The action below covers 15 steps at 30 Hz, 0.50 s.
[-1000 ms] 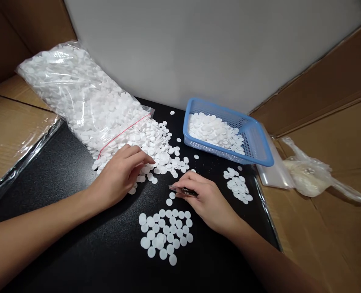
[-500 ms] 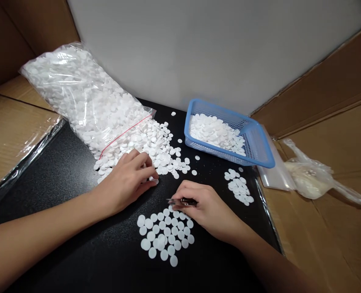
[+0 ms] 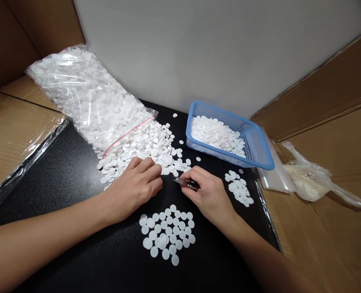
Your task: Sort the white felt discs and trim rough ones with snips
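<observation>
My left hand (image 3: 139, 181) is closed at the near edge of a heap of small white discs (image 3: 149, 142). Its fingertips are curled out of sight, and I cannot see whether a disc is between them. In the closed fingers of my right hand (image 3: 209, 191) is a small tool (image 3: 191, 184) with a dark body and a flat silvery tip that points left towards my left hand. Below both hands, a flat group of white discs (image 3: 169, 231) is spread on the black table (image 3: 107, 256), mostly in a single layer, with a few overlapping.
A clear zip bag (image 3: 85, 93) full of white discs lies at the left, spilling from its mouth. Behind my right hand stands a blue basket (image 3: 229, 158) with discs. Another disc pile (image 3: 240, 189) lies right. Plastic bags (image 3: 308, 181) rest on cardboard (image 3: 327, 244).
My right hand has lifted the tool up and away from the spread discs. My left hand has moved slightly right and its fingers have curled in; the disc at its fingertips no longer shows.
</observation>
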Each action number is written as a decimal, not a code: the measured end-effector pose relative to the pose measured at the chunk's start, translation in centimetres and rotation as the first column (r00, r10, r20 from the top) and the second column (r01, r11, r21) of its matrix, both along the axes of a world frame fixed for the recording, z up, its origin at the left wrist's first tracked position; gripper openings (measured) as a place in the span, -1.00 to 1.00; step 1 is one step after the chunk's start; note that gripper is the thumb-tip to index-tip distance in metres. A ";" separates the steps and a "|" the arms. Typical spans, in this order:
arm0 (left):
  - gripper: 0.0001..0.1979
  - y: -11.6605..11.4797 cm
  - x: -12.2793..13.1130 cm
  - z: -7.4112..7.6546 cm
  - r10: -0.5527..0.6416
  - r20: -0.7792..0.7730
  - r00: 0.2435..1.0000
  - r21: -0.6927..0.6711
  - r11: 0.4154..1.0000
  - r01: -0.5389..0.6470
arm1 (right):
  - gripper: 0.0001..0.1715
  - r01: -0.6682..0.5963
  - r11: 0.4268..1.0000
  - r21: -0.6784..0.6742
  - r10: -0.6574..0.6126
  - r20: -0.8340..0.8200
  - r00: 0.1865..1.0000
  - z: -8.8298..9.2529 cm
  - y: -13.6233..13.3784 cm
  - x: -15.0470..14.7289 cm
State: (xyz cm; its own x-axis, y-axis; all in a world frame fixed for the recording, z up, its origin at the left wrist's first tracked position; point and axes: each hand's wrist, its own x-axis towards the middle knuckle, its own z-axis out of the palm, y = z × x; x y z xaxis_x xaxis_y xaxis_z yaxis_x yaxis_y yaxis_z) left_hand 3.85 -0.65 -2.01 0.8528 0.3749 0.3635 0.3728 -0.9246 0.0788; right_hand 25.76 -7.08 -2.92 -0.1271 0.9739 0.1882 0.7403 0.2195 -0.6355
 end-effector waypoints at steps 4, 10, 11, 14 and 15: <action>-0.82 -0.9 -0.1 -0.6 -0.130 0.068 0.989 -0.156 0.978 0.139 | -0.85 -0.190 0.973 -0.134 0.176 -0.115 0.978 0.5 -0.3 0.2; -0.86 0.2 -0.8 -0.3 0.039 0.134 0.990 -0.480 0.877 0.030 | -0.90 -0.033 0.981 -0.190 -0.011 -0.225 0.974 0.6 -0.1 1.3; -0.84 0.6 -1.0 0.0 0.097 0.143 0.985 -0.509 0.861 -0.011 | -0.89 -0.009 0.983 -0.186 -0.033 -0.219 0.975 0.5 -0.1 1.4; -0.83 1.4 -1.3 0.7 0.230 0.158 0.960 -0.518 0.847 -0.117 | -0.86 -0.034 0.979 -0.200 -0.013 -0.231 0.973 0.2 -0.3 1.4; -0.84 1.6 -1.3 0.8 0.248 0.154 0.957 -0.517 0.845 -0.136 | -0.85 -0.055 0.977 -0.205 0.004 -0.239 0.971 0.1 -0.4 1.2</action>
